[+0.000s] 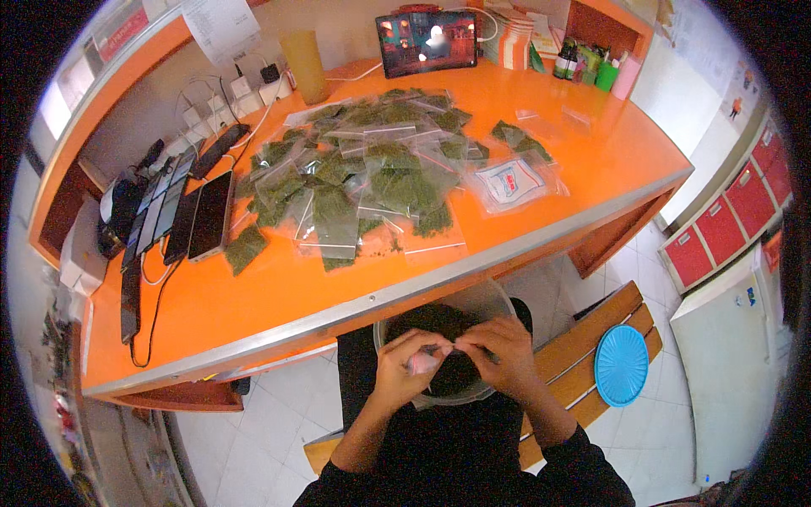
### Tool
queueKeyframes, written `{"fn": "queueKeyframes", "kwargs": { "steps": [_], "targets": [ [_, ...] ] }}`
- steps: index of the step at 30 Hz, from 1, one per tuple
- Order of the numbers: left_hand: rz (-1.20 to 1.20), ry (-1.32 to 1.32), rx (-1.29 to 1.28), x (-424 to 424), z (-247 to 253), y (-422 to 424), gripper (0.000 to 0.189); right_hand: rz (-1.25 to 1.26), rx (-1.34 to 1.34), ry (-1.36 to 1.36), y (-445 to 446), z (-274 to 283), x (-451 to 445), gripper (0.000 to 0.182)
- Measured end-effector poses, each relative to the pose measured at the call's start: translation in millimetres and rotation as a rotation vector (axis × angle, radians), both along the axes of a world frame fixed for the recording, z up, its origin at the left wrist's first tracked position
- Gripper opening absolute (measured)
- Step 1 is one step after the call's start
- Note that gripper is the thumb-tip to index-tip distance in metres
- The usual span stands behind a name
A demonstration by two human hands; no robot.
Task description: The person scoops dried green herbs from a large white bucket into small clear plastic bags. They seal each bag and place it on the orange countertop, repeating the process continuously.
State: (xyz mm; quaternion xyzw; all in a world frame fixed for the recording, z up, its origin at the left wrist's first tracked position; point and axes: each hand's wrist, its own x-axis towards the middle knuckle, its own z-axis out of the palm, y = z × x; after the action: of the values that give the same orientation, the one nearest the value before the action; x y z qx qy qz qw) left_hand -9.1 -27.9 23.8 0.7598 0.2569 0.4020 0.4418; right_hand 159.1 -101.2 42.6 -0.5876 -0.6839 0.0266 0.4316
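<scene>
A small clear zip-lock bag [423, 363] with a reddish strip is in my left hand [405, 367], which curls around it. My right hand [500, 355] meets the left at the fingertips, and both seem to pinch the bag's edge; the exact grip is too small to see. Under both hands a round translucent plastic tub [500, 298] sits at my lap, holding a dark loose material [424, 320]. On the orange desk beyond lies a heap of zip-lock bags [396, 168] filled with dried green crushed leaf. Beside it rests a pack of unfilled plastic bags [510, 184].
The desk's metal-trimmed edge [374, 298] overhangs the tub. Several phones [212, 212] with cables line the desk's left; a tablet [427, 44] stands at the back. A blue lid [621, 366] lies on the slatted wooden bench [570, 386], near a white refrigerator [722, 355].
</scene>
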Motion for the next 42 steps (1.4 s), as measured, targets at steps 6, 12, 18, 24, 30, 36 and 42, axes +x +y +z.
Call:
{"fn": "queueKeyframes", "kwargs": {
  "steps": [6, 12, 18, 24, 30, 36, 42],
  "targets": [
    [0.126, -0.339, -0.562, -49.9, -34.9, 11.9, 0.01, -0.156, -0.115, 0.34, -19.7, 94.7, 25.2, 0.009],
    [-0.185, -0.94, -1.285, -15.2, -26.3, -6.5, 0.023, -0.149, 0.465, 0.09, 58.9, 140.8, 21.5, 0.014],
    [0.131, -0.708, -1.215, -3.3, -28.6, -13.9, 0.032, 0.016, 0.09, -0.002, 23.1, 62.6, 0.8, 0.014],
    [0.158, -0.682, -1.195, 16.0, -26.5, -26.3, 0.031, -0.007, -0.374, 0.25, 4.6, -3.1, -28.5, 0.012],
    [-0.026, -0.242, -0.831, 2.3, -24.8, -17.9, 0.013, 0.109, -0.363, 0.066, 5.3, 10.6, 8.2, 0.014],
    [-0.011, 0.099, -0.308, -8.5, -20.6, -9.7, 0.011, 0.026, -0.212, -0.252, 0.7, 22.0, 2.4, 0.019],
    [0.0, 0.138, -0.458, -2.6, -14.8, -11.5, 0.016, 0.167, -0.508, 0.434, 4.6, -15.7, -0.7, 0.031]
  ]
}}
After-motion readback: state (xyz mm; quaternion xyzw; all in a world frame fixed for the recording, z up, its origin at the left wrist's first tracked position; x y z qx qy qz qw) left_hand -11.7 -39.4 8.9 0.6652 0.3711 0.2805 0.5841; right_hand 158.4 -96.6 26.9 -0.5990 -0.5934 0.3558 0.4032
